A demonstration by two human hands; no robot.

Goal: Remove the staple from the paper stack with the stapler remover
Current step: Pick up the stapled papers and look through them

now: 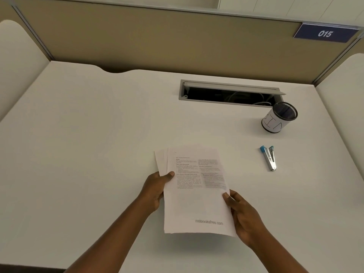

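paper stack (197, 194): gripped at its edges by left hand (155, 189) and right hand (243, 212)
stapler remover (269, 157): on bench (98, 134), apart, right of both

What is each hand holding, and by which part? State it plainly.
Both hold the paper stack: the left hand grips its left edge, thumb on top; the right hand grips its right edge. The stapler remover lies unheld on the desk.

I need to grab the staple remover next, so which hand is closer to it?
Right. The right hand holds the paper stack at its right edge, below and left of the staple remover. The left hand holds the stack's far side.
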